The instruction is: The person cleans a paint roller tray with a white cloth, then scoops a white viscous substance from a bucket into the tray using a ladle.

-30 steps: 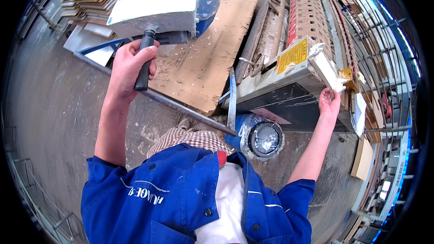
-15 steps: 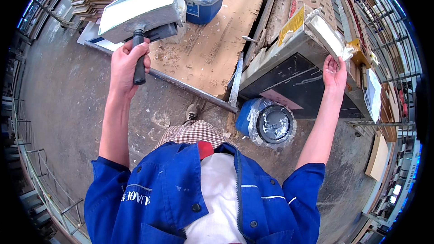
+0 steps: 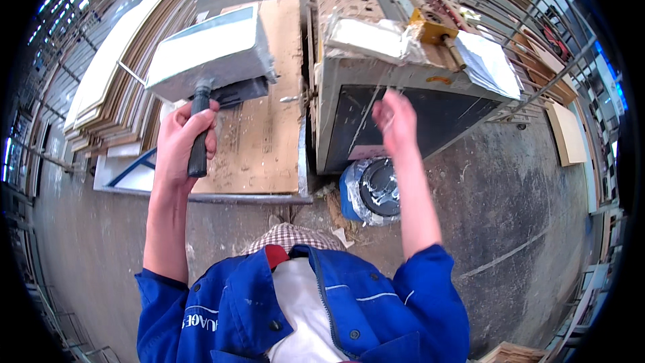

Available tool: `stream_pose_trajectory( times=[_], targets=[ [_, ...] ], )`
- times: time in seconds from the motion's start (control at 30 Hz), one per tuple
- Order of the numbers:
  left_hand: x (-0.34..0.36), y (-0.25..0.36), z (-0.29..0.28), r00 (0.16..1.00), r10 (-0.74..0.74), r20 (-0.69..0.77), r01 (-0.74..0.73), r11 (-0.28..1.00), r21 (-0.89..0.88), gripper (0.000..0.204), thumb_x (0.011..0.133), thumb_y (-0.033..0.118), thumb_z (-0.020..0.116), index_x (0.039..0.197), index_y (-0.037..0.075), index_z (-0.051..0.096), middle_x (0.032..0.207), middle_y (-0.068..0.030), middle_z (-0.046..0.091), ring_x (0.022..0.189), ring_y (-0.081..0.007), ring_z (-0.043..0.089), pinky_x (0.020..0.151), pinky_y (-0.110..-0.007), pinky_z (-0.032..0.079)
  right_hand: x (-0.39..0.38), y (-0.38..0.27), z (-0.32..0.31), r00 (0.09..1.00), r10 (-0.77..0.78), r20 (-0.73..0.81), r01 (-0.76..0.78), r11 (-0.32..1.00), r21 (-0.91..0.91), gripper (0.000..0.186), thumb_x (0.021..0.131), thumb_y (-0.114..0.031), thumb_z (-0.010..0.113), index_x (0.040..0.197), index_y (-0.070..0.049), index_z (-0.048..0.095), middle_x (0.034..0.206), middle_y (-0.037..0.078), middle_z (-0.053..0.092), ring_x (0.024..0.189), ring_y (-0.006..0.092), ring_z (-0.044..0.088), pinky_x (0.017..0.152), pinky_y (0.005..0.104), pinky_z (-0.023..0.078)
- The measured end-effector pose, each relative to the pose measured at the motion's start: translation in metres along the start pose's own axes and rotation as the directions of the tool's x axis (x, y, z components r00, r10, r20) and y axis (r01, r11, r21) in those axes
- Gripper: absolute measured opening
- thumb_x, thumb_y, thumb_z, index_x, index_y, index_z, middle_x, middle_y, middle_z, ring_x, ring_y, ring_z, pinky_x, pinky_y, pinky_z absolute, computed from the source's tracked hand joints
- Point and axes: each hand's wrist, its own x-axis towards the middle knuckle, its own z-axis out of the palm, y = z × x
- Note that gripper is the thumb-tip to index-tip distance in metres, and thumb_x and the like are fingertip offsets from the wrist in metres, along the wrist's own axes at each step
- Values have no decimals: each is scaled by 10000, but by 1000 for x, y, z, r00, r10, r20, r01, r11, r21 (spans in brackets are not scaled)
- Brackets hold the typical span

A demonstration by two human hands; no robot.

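My left hand (image 3: 180,140) is wrapped round the ribbed black handle (image 3: 199,151) of a boxy hand-held glue spreader (image 3: 215,57). Its grey, smeared box is raised over the cardboard-covered platform, and a dark flap sticks out beneath. My right hand (image 3: 395,119) is in front of the dark panel (image 3: 430,111) on the end of a machine. Motion smears its fingers, and nothing can be made out in them. A white, crusted block (image 3: 369,37) lies on the machine's top edge, beyond the right hand and apart from it.
Stacked boards (image 3: 124,67) stand left of the cardboard sheet (image 3: 279,141). A blue bucket (image 3: 351,191) with a smeared black lid sits on the floor below the machine. A yellow bracket (image 3: 430,27) and white papers (image 3: 482,60) are on the machine's right. Metal racks line the right side.
My right hand has left the white block at the machine's edge and moved left and down. The view has turned right; my left hand still grips the spreader, held up much as before.
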Motion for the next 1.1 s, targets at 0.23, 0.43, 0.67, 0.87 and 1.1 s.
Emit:
stream_pose_trajectory(
  times=[0.23,0.43,0.67,0.87,1.1],
  targets=[
    [54,76,97,949,124,290,-125,992,-15,298,947,183,611,1089,-76,572,647,16,542,476,-31,487,418,-155,377,-144,158,-177,900,92,-425,-122,992,-44,191,905,-210,714,984,-86,593,783,19,585,675,158,630,602,287,552],
    [102,85,165,893,105,437,-60,991,-117,294,954,159,610,1094,-98,584,722,-7,582,509,-32,521,431,-142,417,-307,315,-369,366,555,-747,-526,786,326,275,904,-259,655,1061,-54,561,878,82,539,742,257,567,693,415,543],
    [127,84,217,899,28,438,24,993,-113,222,924,139,655,1009,-66,641,799,-10,603,580,-31,578,459,-137,468,-385,341,-440,140,612,-778,-507,719,475,252,952,-259,588,996,-12,564,761,114,527,652,254,549,557,406,536],
    [149,73,221,897,-14,442,64,993,-98,221,930,120,644,1033,-75,629,823,-16,588,594,-28,576,462,-146,473,-305,307,-395,431,574,-696,-527,787,321,141,931,-193,587,960,-58,561,794,70,527,593,185,530,540,343,559],
    [156,56,221,892,-56,449,90,994,-56,206,928,106,638,1022,-77,632,809,-18,579,598,-41,576,458,-164,473,-261,286,-361,481,582,-656,-569,777,272,160,905,-159,619,1008,-43,582,917,96,618,745,228,665,586,340,602]
  ],
)
